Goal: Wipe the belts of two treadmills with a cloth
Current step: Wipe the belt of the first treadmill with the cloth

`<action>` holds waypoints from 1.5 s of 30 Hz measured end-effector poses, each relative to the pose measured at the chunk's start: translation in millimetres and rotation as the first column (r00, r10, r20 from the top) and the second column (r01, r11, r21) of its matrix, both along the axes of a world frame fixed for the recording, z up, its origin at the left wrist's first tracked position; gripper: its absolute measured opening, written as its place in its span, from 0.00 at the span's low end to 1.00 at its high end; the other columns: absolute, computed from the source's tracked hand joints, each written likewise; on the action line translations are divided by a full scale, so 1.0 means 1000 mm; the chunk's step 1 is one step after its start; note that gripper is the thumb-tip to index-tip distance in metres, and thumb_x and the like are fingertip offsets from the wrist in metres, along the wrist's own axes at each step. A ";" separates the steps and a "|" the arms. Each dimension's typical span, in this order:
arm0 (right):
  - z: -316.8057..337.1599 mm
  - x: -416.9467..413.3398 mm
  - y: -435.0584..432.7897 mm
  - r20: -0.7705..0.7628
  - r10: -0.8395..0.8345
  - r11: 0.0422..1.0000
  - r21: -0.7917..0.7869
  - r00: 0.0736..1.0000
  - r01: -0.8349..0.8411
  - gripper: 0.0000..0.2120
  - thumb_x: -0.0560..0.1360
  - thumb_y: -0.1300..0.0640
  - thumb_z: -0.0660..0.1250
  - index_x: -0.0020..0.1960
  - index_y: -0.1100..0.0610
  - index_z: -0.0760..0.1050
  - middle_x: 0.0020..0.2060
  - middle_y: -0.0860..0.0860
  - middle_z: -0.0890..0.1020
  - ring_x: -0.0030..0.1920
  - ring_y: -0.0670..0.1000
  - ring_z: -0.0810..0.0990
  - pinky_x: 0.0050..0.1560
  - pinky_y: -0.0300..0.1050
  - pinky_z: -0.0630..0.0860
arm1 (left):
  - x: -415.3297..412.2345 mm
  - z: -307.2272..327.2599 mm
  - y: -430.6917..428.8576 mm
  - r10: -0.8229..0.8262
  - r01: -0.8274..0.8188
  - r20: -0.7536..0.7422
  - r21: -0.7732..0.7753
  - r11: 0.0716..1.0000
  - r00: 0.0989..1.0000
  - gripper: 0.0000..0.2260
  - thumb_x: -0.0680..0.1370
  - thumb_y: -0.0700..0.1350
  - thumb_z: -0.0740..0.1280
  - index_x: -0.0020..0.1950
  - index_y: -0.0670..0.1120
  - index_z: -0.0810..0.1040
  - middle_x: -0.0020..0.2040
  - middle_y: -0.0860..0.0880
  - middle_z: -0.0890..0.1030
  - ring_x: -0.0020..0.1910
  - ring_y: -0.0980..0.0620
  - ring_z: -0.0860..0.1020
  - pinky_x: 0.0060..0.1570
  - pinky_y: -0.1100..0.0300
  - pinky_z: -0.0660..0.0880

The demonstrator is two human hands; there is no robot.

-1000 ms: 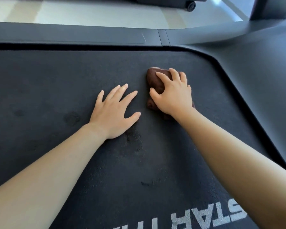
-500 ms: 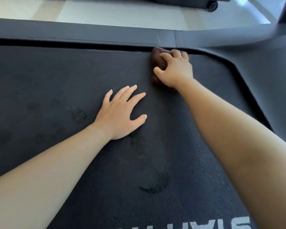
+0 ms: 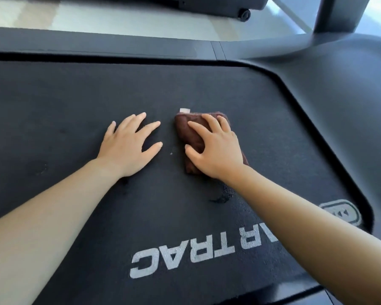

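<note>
The black treadmill belt [image 3: 75, 106] fills most of the view, with white lettering near me. A folded brown cloth [image 3: 188, 133] with a small white tag lies on the belt's middle. My right hand [image 3: 216, 148] presses down on the cloth, its fingers curled over the top and its thumb against the cloth's left side. My left hand [image 3: 130, 144] rests flat on the belt just left of the cloth, fingers spread, holding nothing.
The treadmill's dark side rail [image 3: 119, 46] runs along the belt's far edge. A grey motor cover [image 3: 339, 106] and an upright post [image 3: 341, 14] rise at the right. Beyond the rail lies pale floor [image 3: 119, 20] and the wheeled base of another machine [image 3: 244, 14].
My right hand has drawn the cloth back from the belt's far edge toward me, to the middle of the belt. The left hand has stayed flat on the belt.
</note>
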State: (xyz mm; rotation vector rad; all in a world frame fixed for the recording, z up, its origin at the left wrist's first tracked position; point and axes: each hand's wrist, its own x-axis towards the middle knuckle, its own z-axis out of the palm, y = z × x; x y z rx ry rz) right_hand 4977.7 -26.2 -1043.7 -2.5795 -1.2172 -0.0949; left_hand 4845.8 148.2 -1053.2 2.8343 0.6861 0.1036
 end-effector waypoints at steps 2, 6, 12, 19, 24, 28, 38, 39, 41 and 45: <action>0.000 0.006 0.014 -0.006 -0.037 0.999 0.013 0.999 0.037 0.26 0.71 0.39 0.60 0.67 0.44 0.69 0.70 0.48 0.66 0.71 0.57 0.58 0.63 0.59 0.66 | 0.000 -0.001 0.004 0.023 -0.023 -0.010 -0.008 1.000 1.000 0.28 0.74 0.65 0.51 0.74 0.60 0.57 0.77 0.51 0.53 0.76 0.50 0.49 0.72 0.44 0.46; -0.004 0.039 0.055 -0.025 -0.075 0.996 0.043 0.997 0.076 0.26 0.71 0.40 0.59 0.68 0.43 0.68 0.70 0.48 0.65 0.71 0.56 0.58 0.64 0.60 0.64 | 0.001 -0.007 0.004 0.061 -0.062 0.050 0.009 0.998 0.997 0.28 0.72 0.67 0.50 0.71 0.63 0.60 0.76 0.52 0.56 0.75 0.52 0.52 0.72 0.45 0.48; -0.001 0.107 0.130 -0.052 -0.072 0.997 0.015 0.996 0.073 0.27 0.71 0.39 0.58 0.69 0.44 0.67 0.70 0.50 0.66 0.70 0.57 0.59 0.64 0.59 0.64 | 0.003 -0.008 0.006 0.083 -0.084 0.090 0.007 0.996 0.992 0.28 0.70 0.68 0.48 0.69 0.64 0.62 0.75 0.54 0.58 0.74 0.54 0.53 0.71 0.45 0.49; 0.007 0.142 0.170 -0.067 -0.065 0.997 -0.033 0.996 0.063 0.27 0.71 0.39 0.58 0.69 0.44 0.67 0.69 0.52 0.66 0.69 0.58 0.60 0.64 0.58 0.63 | 0.004 -0.008 0.007 0.084 -0.086 0.091 0.013 0.996 0.992 0.28 0.70 0.68 0.50 0.69 0.64 0.61 0.75 0.55 0.58 0.74 0.54 0.52 0.72 0.46 0.49; 0.009 0.118 0.140 -0.040 -0.022 0.997 -0.075 0.999 0.019 0.28 0.72 0.39 0.59 0.70 0.46 0.66 0.70 0.52 0.65 0.70 0.59 0.58 0.63 0.58 0.65 | 0.003 -0.007 0.007 0.078 -0.077 0.094 -0.011 0.997 0.993 0.27 0.71 0.68 0.51 0.69 0.64 0.61 0.75 0.54 0.58 0.74 0.54 0.51 0.71 0.45 0.48; 0.006 0.073 0.087 -0.025 0.014 0.998 -0.063 1.000 -0.015 0.27 0.72 0.39 0.59 0.70 0.45 0.66 0.71 0.50 0.65 0.71 0.59 0.58 0.63 0.56 0.67 | 0.003 -0.009 0.006 0.070 -0.070 0.104 -0.005 0.998 0.992 0.26 0.72 0.66 0.53 0.70 0.62 0.63 0.75 0.53 0.58 0.74 0.53 0.52 0.71 0.45 0.48; 0.007 -0.041 0.004 -0.020 -0.071 0.997 -0.017 0.997 0.071 0.27 0.72 0.42 0.63 0.69 0.48 0.69 0.71 0.51 0.66 0.70 0.57 0.60 0.64 0.55 0.66 | -0.008 -0.014 0.003 -0.004 0.002 0.095 0.015 1.000 0.995 0.25 0.78 0.60 0.53 0.74 0.54 0.60 0.77 0.48 0.55 0.75 0.47 0.52 0.72 0.44 0.47; 0.008 -0.047 0.003 -0.020 -0.082 0.997 -0.016 0.996 0.082 0.26 0.72 0.42 0.63 0.69 0.48 0.70 0.71 0.51 0.66 0.70 0.57 0.60 0.65 0.56 0.66 | -0.010 -0.013 0.003 -0.013 0.012 0.084 0.005 1.000 0.996 0.25 0.78 0.59 0.53 0.74 0.54 0.59 0.77 0.48 0.55 0.76 0.47 0.51 0.72 0.44 0.47; 0.010 -0.053 0.006 -0.020 -0.105 0.995 -0.007 0.994 0.105 0.26 0.72 0.43 0.64 0.68 0.48 0.70 0.70 0.50 0.67 0.71 0.57 0.60 0.65 0.57 0.66 | -0.012 -0.011 0.005 -0.042 0.043 0.071 -0.011 0.999 0.997 0.25 0.78 0.59 0.53 0.75 0.54 0.58 0.77 0.48 0.54 0.76 0.48 0.50 0.72 0.45 0.47; 0.009 -0.051 0.013 -0.029 -0.105 0.993 0.058 0.994 0.107 0.24 0.71 0.43 0.63 0.66 0.48 0.73 0.70 0.50 0.68 0.70 0.55 0.61 0.65 0.57 0.65 | -0.014 -0.007 0.021 -0.077 0.077 0.086 0.009 0.997 0.993 0.26 0.77 0.60 0.54 0.75 0.54 0.59 0.77 0.49 0.56 0.75 0.49 0.52 0.72 0.48 0.49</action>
